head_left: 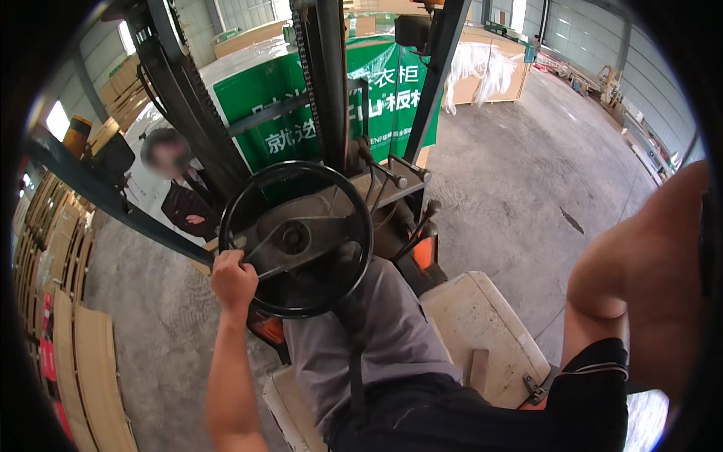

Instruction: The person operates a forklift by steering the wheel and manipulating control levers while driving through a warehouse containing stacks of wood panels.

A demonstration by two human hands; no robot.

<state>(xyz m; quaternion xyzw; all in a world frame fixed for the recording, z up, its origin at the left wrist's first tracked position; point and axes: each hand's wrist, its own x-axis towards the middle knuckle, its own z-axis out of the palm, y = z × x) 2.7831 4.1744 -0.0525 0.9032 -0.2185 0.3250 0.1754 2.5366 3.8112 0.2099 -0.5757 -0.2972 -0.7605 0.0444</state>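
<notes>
I sit on a forklift. My left hand (233, 280) grips the lower left rim of the black steering wheel (296, 238). My right arm (640, 271) is bent and raised at the right edge; its hand is out of the picture. Control levers (410, 203) with dark knobs stand just right of the wheel. The mast (331, 83) rises ahead, and behind it sits a load wrapped in green and white sheeting (384, 90).
Another person (177, 192) in dark clothes stands close at the front left beside the mast. Stacks of wooden boards (71, 301) line the left side. More wrapped pallets (493, 71) stand at the back. Grey concrete floor (527, 173) stretches to the right.
</notes>
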